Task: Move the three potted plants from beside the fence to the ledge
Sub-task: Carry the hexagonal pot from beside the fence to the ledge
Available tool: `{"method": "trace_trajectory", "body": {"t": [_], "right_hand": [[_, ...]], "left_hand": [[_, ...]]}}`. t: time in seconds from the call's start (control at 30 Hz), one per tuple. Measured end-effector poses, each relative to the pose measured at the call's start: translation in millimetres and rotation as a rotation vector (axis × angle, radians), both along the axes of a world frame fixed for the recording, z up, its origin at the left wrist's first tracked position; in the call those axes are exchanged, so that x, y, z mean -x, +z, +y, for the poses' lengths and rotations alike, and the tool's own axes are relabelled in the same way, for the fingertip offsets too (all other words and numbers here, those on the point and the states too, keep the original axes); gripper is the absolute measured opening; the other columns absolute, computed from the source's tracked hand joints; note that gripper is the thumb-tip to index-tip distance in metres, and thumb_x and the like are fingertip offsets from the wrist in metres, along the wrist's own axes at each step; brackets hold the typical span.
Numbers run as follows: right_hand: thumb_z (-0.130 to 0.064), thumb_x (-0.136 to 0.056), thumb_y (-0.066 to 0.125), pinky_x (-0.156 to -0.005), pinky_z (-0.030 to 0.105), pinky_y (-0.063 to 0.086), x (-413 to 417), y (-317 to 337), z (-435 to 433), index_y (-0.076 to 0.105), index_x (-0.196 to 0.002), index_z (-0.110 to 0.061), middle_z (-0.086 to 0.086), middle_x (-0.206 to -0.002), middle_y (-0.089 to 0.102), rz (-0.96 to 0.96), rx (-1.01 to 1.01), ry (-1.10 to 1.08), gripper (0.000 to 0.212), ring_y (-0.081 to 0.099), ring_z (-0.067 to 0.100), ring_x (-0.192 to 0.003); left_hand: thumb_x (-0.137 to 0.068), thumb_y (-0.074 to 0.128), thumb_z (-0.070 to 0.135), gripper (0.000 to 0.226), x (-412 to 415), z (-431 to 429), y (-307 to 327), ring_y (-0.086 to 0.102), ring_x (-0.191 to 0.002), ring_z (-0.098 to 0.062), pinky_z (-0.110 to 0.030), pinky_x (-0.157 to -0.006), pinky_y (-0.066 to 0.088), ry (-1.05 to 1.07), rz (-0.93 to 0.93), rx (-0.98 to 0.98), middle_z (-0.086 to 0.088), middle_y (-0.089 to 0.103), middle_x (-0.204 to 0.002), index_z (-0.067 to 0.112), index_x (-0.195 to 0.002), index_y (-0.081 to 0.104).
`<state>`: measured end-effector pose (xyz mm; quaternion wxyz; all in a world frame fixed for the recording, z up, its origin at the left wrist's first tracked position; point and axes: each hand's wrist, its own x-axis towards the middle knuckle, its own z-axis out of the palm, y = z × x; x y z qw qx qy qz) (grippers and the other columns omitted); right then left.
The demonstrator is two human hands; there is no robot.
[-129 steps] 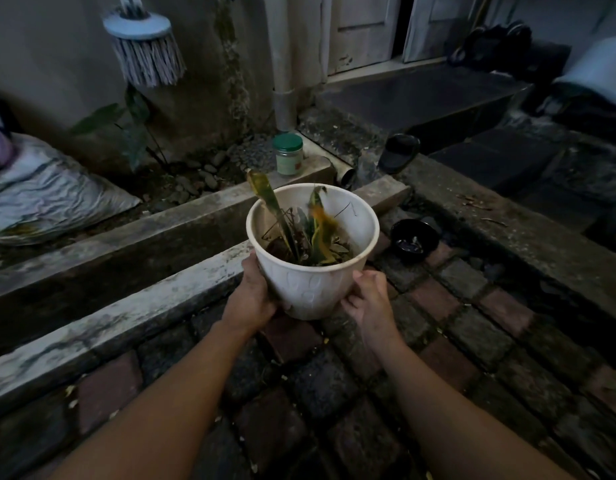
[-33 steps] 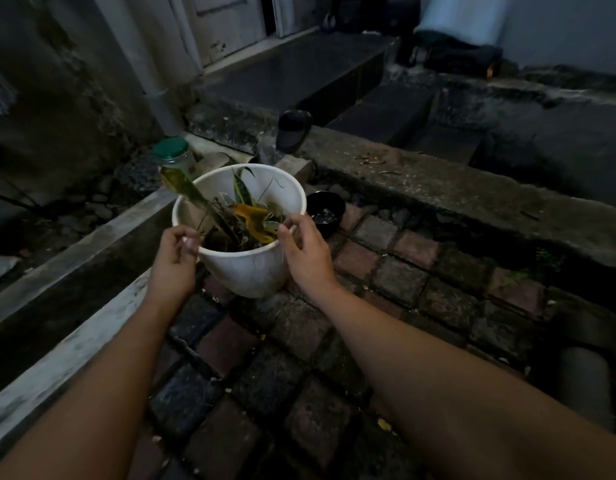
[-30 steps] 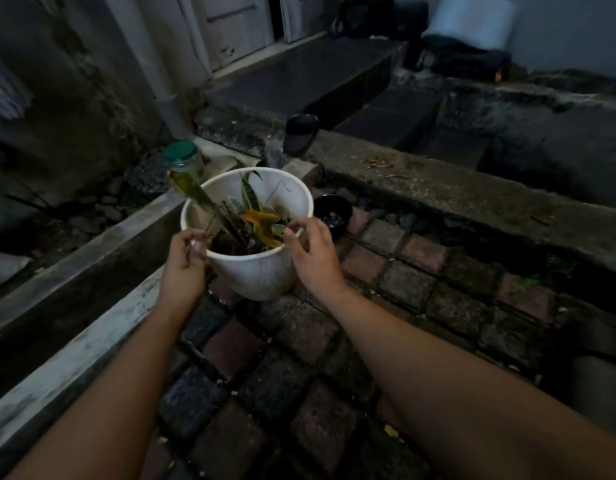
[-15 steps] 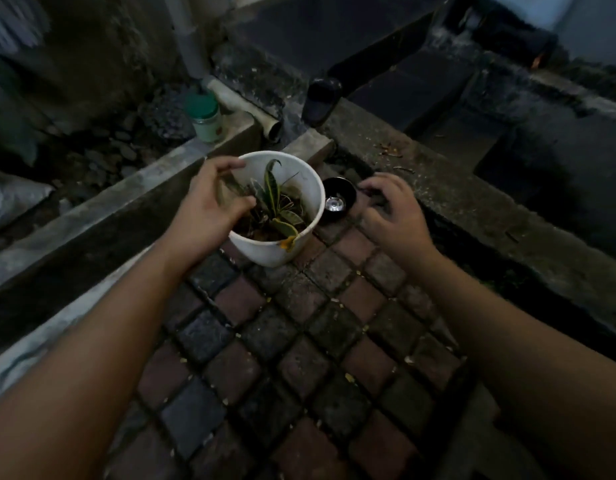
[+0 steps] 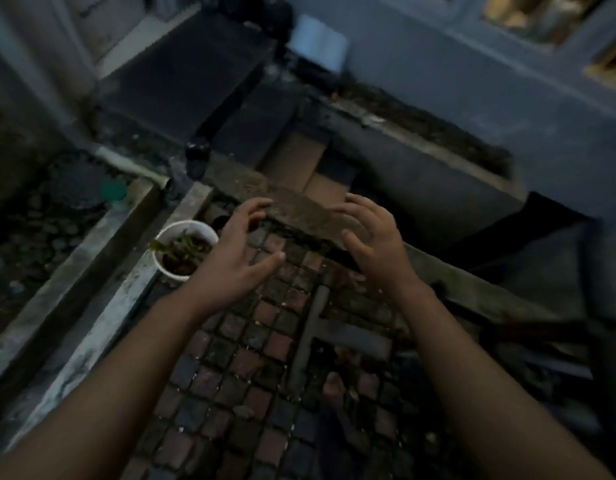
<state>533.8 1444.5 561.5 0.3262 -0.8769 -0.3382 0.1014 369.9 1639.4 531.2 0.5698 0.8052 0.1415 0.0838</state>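
The white pot, gripped at its rim by both hands a second ago, now stands released on the brick paving, and both hands have lifted clear of it. The left hand hovers just right of the pot with fingers spread and loosely curled, holding nothing. The right hand hangs well apart from the pot, also open with fingers curved, empty, above the paving's far edge where it meets a mossy concrete ledge. The pot, with a few green and yellowed leaves rising from dark soil, sits upright at the paving's left edge, against the pale concrete curb that borders it. Beyond that curb, near the corner where the curb and ledge meet, a green-lidded jar stands on a second, parallel curb. A grey pipe lies on the bricks between the person's forearms. The picture is dim and blurred by motion, so finer detail of the plant cannot be made out.
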Motion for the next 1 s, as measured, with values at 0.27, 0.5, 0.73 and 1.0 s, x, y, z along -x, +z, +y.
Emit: {"method": "trace_trajectory", "body": {"t": [0.27,0.5,0.73,1.0], "right_hand": [[-0.030,-0.083,0.060,-0.112,0.039,0.031,39.9,187.5,-215.5,0.071,-0.122,-0.034,0.006,-0.143,0.056,-0.329,0.009,-0.455,0.041,0.049,0.035,-0.133],[-0.028,-0.080,0.068,-0.108,0.054,0.039,88.4,204.3,-385.3,0.063,-0.132,-0.017,0.028,-0.132,0.051,-0.519,0.336,-1.035,0.054,0.045,0.048,-0.126],[-0.027,-0.105,0.056,-0.064,0.030,0.045,113.9,143.1,-414.8,0.047,-0.138,-0.014,0.002,-0.098,0.063,0.258,-0.050,-1.120,0.037,0.063,0.022,-0.087],[-0.018,-0.091,0.072,-0.059,0.009,0.044,133.9,118.1,-435.3,0.065,-0.091,-0.034,-0.014,-0.082,0.067,0.183,-0.219,-1.146,0.018,0.064,-0.002,-0.076]], "left_hand": [[-0.083,0.067,0.051,0.065,-57.1,-115.7,186.6,0.045,-0.141,-0.006,-0.028,-0.114,0.039,-0.424,-0.213,-0.192,0.003,0.046,-0.148,0.064,-0.135,0.030],[-0.093,0.073,0.023,0.063,-84.8,-289.4,217.8,0.041,-0.143,-0.010,-0.023,-0.119,0.037,-0.671,-0.343,-0.151,0.000,0.044,-0.149,0.048,-0.136,0.035],[-0.090,0.061,0.030,0.058,-123.0,-415.3,231.7,0.031,-0.146,-0.023,-0.042,-0.123,0.031,-1.018,-0.351,-0.442,0.001,0.038,-0.150,0.028,-0.145,0.043],[-0.101,0.054,0.042,0.033,-191.4,-475.2,212.1,0.048,-0.137,-0.019,-0.052,-0.126,0.020,-1.369,-0.479,-0.896,0.004,0.057,-0.134,0.030,-0.132,0.058]]}}
